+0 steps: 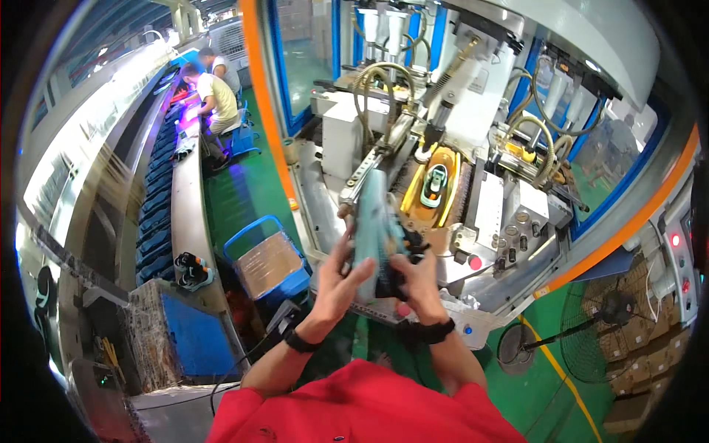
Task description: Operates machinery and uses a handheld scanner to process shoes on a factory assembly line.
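A shoe [375, 232] with a pale blue-green sole and a darker upper is tilted up in front of me, smeared by motion. My left hand [341, 279] grips its left side, the thumb lying toward the sole and the other fingers partly hidden behind it. On the other side, my right hand [419, 284] is closed on the dark upper part of the shoe. Just beyond, a second shoe [433, 186] sits in a yellow-sided holder [410, 193] inside the machine, apart from both hands.
The machine [343, 136] has metal arms, hoses and a red button [475, 263]. To my left are a blue trolley [267, 260] carrying a cardboard box, a conveyor [153, 214] and a dark shoe [193, 272]. Two people sit farther along. A fan [617, 306] stands at right.
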`<state>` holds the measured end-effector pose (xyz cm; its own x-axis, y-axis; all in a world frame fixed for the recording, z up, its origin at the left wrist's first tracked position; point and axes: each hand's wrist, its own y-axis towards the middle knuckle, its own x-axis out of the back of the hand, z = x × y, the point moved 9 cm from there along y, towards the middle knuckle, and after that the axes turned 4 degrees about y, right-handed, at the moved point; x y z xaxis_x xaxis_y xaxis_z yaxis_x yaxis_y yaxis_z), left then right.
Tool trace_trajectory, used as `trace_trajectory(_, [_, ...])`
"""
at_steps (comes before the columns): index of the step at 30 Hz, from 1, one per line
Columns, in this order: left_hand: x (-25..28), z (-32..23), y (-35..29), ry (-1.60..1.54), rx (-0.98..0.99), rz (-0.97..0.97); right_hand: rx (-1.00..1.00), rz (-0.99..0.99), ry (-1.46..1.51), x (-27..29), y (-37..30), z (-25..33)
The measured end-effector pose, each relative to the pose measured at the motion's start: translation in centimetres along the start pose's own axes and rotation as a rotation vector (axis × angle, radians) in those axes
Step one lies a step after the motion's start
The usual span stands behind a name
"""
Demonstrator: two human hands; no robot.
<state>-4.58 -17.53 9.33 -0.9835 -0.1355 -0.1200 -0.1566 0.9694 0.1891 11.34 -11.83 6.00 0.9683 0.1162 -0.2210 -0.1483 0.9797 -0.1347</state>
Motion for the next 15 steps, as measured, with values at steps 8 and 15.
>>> trace_trajectory(8, [-13.7,13.1,16.9,0.193,0.359,0.288,0.234,-0.506,0.301,23.7,0.5,0.4])
trace_trajectory(15, [-18.2,25.0,32.4,0.814,0.200,0.122,0.528,-0.752,0.064,30.2,-4.9,5.9])
